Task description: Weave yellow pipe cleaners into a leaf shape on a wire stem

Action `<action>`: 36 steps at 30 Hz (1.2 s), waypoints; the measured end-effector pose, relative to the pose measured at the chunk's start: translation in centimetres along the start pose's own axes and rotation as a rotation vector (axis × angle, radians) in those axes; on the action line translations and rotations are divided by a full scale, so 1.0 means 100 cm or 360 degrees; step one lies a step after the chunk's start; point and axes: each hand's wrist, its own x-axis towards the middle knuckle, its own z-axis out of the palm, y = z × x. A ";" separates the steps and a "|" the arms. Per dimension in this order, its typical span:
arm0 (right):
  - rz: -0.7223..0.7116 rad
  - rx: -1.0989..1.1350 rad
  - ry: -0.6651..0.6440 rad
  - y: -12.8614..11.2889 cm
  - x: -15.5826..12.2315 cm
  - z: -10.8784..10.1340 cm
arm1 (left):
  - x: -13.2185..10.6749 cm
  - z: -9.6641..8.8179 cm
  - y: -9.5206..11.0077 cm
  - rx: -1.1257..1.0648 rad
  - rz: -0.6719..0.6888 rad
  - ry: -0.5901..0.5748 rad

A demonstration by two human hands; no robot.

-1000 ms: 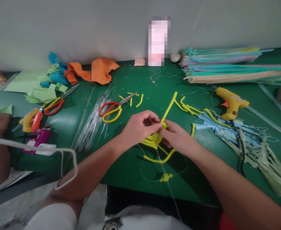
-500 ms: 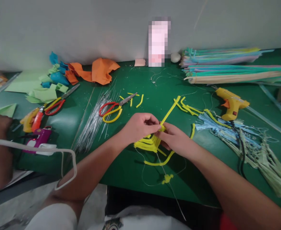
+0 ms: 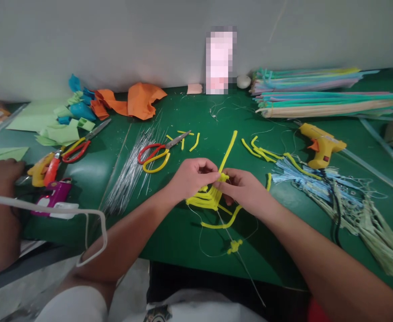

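Observation:
My left hand (image 3: 190,178) and my right hand (image 3: 243,188) meet over the green table (image 3: 183,232), both pinching a yellow pipe-cleaner bundle (image 3: 207,200) at its top. One long yellow stem (image 3: 228,151) sticks up and away from the pinch. Looped yellow strands fan out below my fingers. A thin wire (image 3: 246,268) runs from the bundle toward me, with a small yellow knot (image 3: 234,246) on it.
Red-and-yellow scissors (image 3: 158,154) and a sheaf of thin wires (image 3: 129,172) lie left of my hands. A yellow glue gun (image 3: 321,144), pale tassels (image 3: 357,201) and stacked coloured sticks (image 3: 323,91) are on the right. Another person's hand (image 3: 0,172) rests at far left.
The long yellow stem has swung from leaning right to more upright. My hands shifted slightly left and away. The other person's hand at left moved a little right.

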 end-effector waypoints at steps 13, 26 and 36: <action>-0.0129 -0.0127 0.0272 -0.003 -0.002 -0.002 | 0.000 -0.002 0.001 -0.0336 -0.0117 -0.0025; -0.0122 -0.0177 0.0281 -0.004 -0.003 -0.001 | -0.003 0.001 0.006 -0.0195 -0.0233 0.0040; -0.0202 -0.0254 0.0335 -0.005 -0.009 0.000 | -0.008 0.009 0.011 -0.0011 -0.0082 0.0249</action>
